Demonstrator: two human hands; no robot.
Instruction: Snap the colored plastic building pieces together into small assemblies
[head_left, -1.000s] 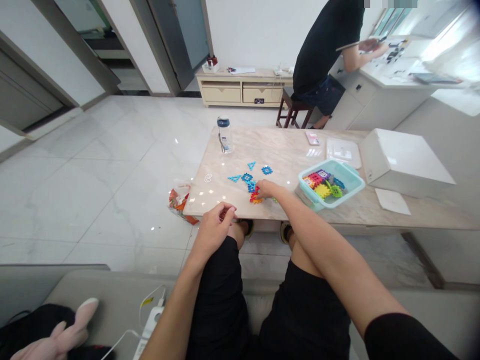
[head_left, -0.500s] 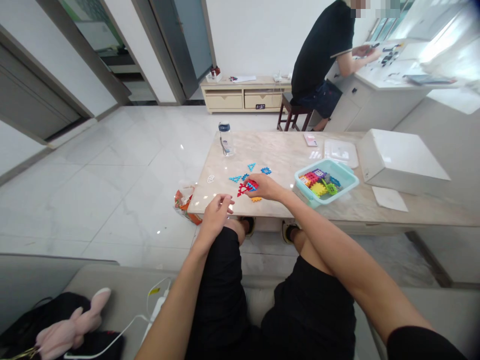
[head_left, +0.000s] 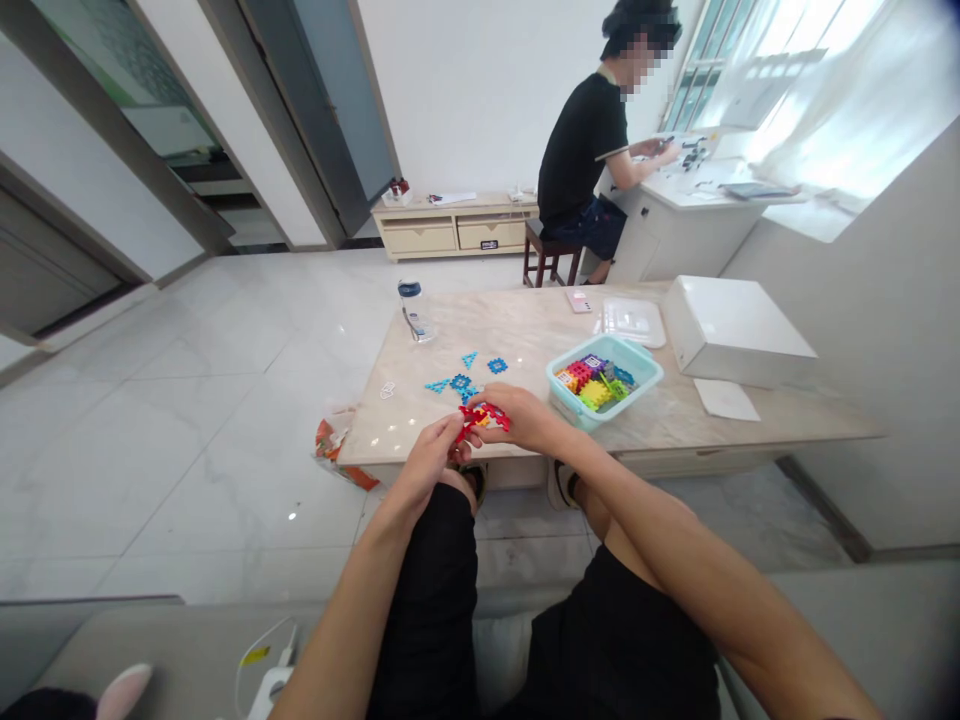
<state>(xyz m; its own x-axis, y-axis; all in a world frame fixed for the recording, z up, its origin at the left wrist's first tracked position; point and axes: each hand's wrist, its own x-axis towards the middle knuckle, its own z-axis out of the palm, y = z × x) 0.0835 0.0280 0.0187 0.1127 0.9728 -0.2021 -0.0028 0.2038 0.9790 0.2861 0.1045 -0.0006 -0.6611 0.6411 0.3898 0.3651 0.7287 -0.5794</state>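
My left hand (head_left: 429, 456) and my right hand (head_left: 521, 415) meet at the near edge of a marble coffee table (head_left: 697, 425). Both pinch a cluster of red interlocking plastic pieces (head_left: 480, 418) between them, with a bit of orange showing in it. Several blue pieces (head_left: 463, 376), triangles and squares, lie on the table just beyond my hands. A teal bin (head_left: 636, 385) with several coloured pieces stands to the right of my right hand.
A water bottle (head_left: 412, 311) stands at the table's far left, a white box (head_left: 731, 329) and a clear lid (head_left: 631, 321) at the far right. A crumpled wrapper (head_left: 334, 442) lies on the floor. Another person (head_left: 585, 160) sits at a white desk behind.
My right hand lifted the red pieces off the table and drew them toward me; my left hand rose from my knee and took hold of them. The camera tilted up.
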